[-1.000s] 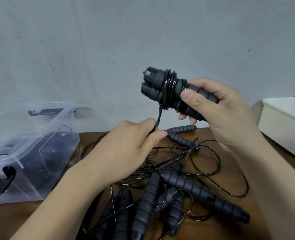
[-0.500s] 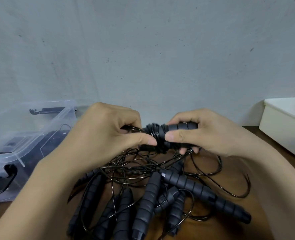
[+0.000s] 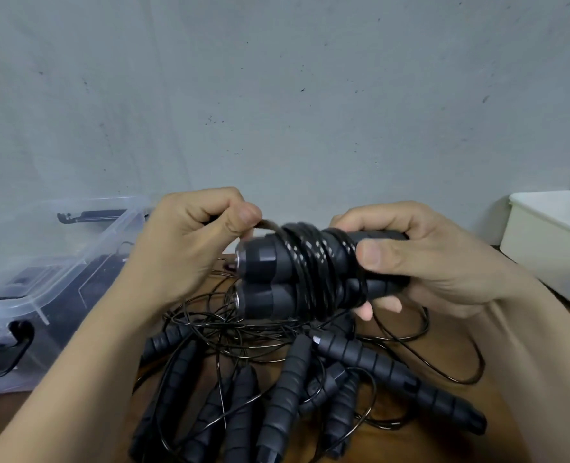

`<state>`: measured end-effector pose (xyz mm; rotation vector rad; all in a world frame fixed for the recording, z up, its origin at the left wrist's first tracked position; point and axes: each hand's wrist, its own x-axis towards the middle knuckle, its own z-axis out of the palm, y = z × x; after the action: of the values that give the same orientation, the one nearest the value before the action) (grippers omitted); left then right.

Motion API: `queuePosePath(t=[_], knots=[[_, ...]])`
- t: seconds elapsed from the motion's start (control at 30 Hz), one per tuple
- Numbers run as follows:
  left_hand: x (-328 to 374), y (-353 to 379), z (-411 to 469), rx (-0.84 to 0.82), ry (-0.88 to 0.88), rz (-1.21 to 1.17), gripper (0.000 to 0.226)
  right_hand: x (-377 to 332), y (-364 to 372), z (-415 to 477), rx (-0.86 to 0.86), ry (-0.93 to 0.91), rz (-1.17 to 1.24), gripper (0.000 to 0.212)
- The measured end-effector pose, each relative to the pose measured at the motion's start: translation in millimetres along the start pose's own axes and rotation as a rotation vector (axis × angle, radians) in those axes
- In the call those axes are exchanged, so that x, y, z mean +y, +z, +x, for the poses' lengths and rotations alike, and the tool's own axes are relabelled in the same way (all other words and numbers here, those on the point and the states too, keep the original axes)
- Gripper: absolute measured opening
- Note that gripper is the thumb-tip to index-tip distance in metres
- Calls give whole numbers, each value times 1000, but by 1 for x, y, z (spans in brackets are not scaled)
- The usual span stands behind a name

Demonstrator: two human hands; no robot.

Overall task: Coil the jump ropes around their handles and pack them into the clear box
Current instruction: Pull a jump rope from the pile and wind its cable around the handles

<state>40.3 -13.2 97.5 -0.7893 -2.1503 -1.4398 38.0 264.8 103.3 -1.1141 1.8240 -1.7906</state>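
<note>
gripping paired handles (image 3: pixel 267 282), right hand (image 3: pixel 420 262), left hand (image 3: pixel 190 248) pinching cord (image 3: pixel 270 225)

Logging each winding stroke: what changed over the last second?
The right hand kept its grip on the pair of black foam-grip handles but lowered them from tilted-up to level. The left hand, pinching the thin black cord, went from pulling it down below the handles to lifting it over their top. The loose pile of black jump ropes, clear plastic box and white tub stayed put.

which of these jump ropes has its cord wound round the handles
The jump rope held in the right hand: cord loops round its paired handles, the left hand pinching the cord. The other ropes lie tangled on the table.
</note>
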Motion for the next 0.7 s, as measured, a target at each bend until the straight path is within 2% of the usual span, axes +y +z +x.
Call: queuePosePath(t=[0.07, 0.17, 0.3, 0.37, 0.43, 0.57, 0.7], knots=[[1, 12, 1, -13, -26, -51, 36, 2, 2, 2, 55, -66, 92, 49], [-1, 29, 1, 11, -30, -55, 47, 4, 4, 7, 151, -149, 164, 49], [-9, 41, 3, 77, -131, -53, 44, 8, 5, 12, 322, -198, 162, 56], [-8, 44, 2, 59, -141, -19, 42, 11, 4, 14, 386, -199, 139, 55], [-5, 46, 1, 40, -129, -23, 38, 13, 4, 16, 445, -195, 108, 51], [-4, 51, 1, 46, -137, 6, 45, 17, 6, 20, 565, -203, -25, 35], [-9, 53, 2, 47, -312, -133, 40, 16, 10, 17, 598, -196, -275, 27]])
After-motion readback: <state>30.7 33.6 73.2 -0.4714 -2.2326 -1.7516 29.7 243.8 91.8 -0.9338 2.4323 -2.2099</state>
